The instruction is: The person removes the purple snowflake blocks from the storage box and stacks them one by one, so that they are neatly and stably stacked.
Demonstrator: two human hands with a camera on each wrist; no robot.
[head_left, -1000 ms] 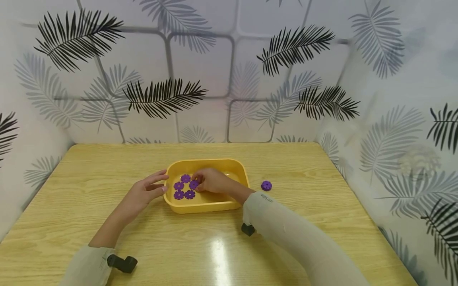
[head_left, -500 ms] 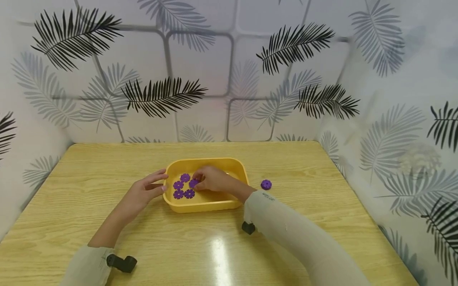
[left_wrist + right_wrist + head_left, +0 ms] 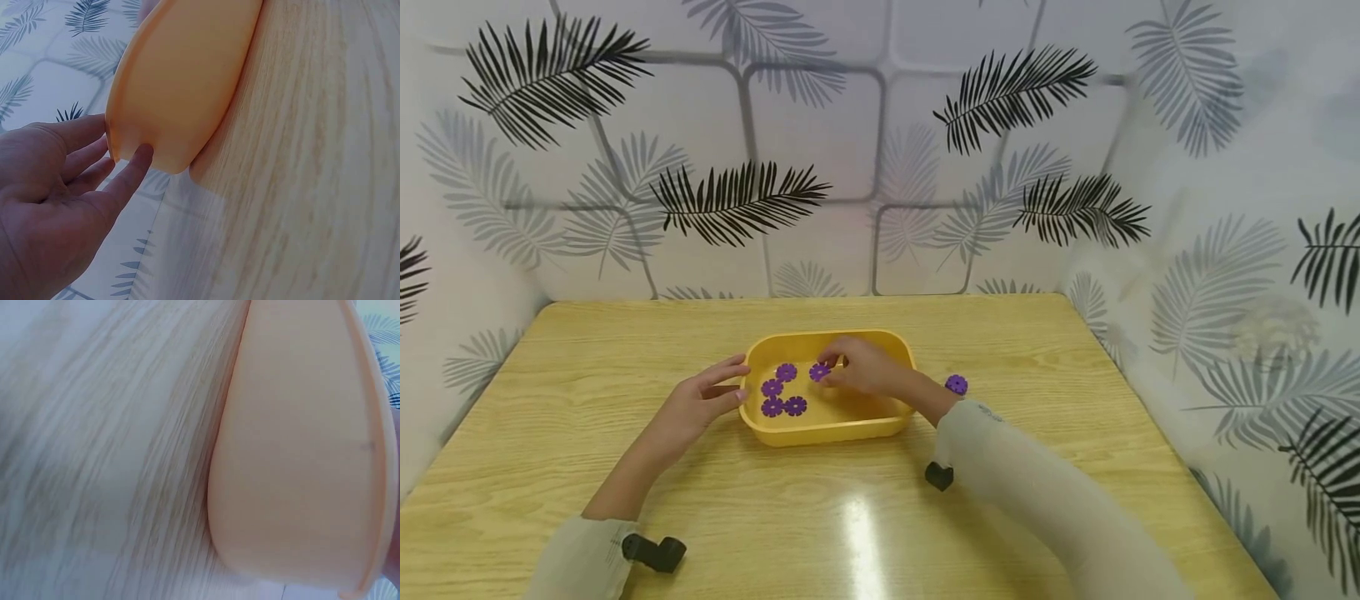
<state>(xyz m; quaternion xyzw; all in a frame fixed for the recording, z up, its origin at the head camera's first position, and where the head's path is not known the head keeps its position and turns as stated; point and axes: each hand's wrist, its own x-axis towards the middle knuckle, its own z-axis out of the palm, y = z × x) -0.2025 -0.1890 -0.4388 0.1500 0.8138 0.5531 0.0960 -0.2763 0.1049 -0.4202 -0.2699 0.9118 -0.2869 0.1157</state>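
Note:
A yellow plastic tub (image 3: 827, 434) stands on the wooden table, with several purple flower-shaped discs (image 3: 772, 407) lying flat at the left of its floor. Inside it, my right hand (image 3: 867, 367) pinches one purple notched disc (image 3: 820, 372) between thumb and fingers, right of the others. My left hand (image 3: 696, 408) rests against the tub's left end. In the left wrist view its thumb touches the outer wall (image 3: 169, 106), and the fairly straight fingers meet the rim. The right wrist view shows mostly the tub's outer wall (image 3: 294, 462), which hides nearly all of that hand.
Another purple disc (image 3: 957, 384), perhaps a small stack, lies on the table (image 3: 1037, 350) right of the tub, partly behind my right forearm. A wall covering with leaf prints (image 3: 820, 250) rises behind the table and along its sides.
My right hand has shifted right and slightly away from me, carrying the pinched disc apart from the others in the tub. My left hand stays at the tub's end.

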